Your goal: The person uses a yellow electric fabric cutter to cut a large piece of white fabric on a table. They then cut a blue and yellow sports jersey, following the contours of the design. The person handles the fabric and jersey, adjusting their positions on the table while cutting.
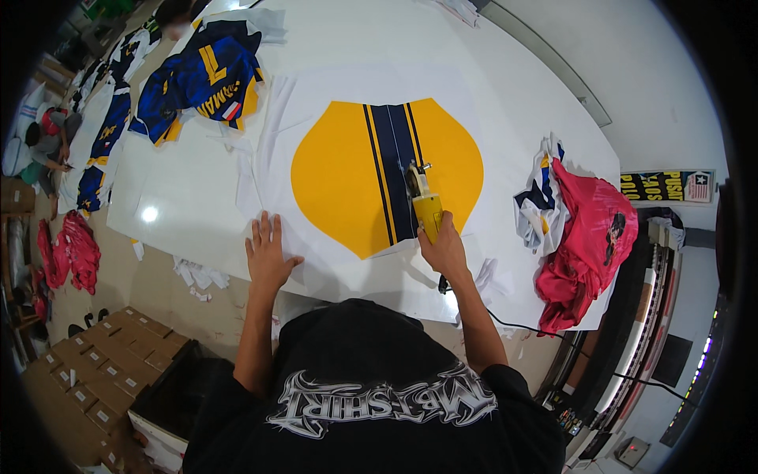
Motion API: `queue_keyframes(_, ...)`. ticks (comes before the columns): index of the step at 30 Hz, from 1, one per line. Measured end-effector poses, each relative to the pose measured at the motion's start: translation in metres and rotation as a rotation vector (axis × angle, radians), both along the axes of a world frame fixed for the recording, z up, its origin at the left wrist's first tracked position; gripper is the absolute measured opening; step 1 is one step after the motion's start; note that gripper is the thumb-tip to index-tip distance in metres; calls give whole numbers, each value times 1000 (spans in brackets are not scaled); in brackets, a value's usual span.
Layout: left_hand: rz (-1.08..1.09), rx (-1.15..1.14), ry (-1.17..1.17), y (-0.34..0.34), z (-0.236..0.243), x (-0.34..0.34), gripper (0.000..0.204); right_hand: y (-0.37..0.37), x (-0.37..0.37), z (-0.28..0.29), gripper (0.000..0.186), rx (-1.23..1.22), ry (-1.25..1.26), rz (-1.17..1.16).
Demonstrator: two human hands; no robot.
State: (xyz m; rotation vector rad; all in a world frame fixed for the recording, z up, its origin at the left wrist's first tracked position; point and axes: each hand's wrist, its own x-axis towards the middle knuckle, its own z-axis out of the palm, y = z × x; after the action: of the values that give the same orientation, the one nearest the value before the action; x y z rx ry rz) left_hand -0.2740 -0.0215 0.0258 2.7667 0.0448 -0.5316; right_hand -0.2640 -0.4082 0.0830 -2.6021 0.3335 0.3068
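Note:
A yellow panel with dark navy stripes down its middle lies flat on the white table, with white sheet material around it. My right hand is wrapped round the yellow body of an electric fabric cutter. The cutter's metal head rests over the wide navy stripe, where a thin light line runs up from it. My left hand lies flat with fingers spread on the white sheet, left of the panel's lower edge, holding nothing.
A navy and yellow jersey lies at the far left of the table. Red fabric and a white-navy piece are heaped at right. The cutter's black cord trails rightward. Cardboard boxes stand at lower left; another person sits beyond.

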Motion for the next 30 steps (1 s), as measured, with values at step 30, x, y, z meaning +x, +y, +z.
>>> queue_keyframes(30,24,-45,-9,-3,12,1,114,18,108,-3,60,-50,-70,16)
